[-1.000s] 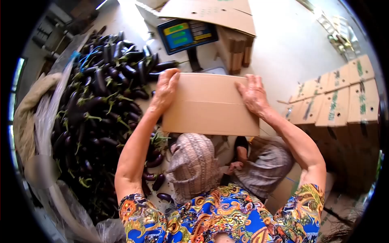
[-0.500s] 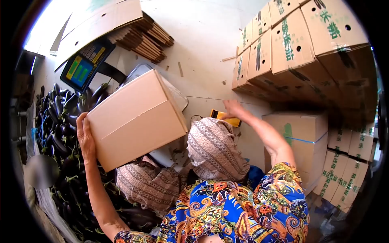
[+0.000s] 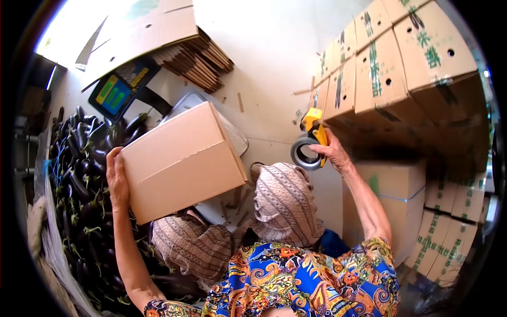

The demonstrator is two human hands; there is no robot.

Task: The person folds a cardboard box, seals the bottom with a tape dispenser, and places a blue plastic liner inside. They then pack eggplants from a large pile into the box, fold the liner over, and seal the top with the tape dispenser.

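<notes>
A plain cardboard box (image 3: 182, 164) lies tilted in front of my left knee, its flaps meeting along a centre seam. My left hand (image 3: 117, 179) is pressed against the box's left side, fingers over the edge. To the right, my right hand (image 3: 334, 150) grips a yellow tape dispenser (image 3: 316, 129) with a roll of grey tape (image 3: 305, 153), held above the floor. Under the box, partly hidden, is the metal platform of a scale (image 3: 232, 132).
Eggplants (image 3: 79, 179) are heaped at the left. Behind them stands the scale's display (image 3: 112, 95), near a stack of flattened cardboard (image 3: 198, 66). Printed boxes (image 3: 380, 68) are piled at the right, with a larger box (image 3: 388, 195) below them.
My right hand has picked up the tape dispenser from the floor and raised it. My left hand remains on the box, and the whole view has shifted slightly.
</notes>
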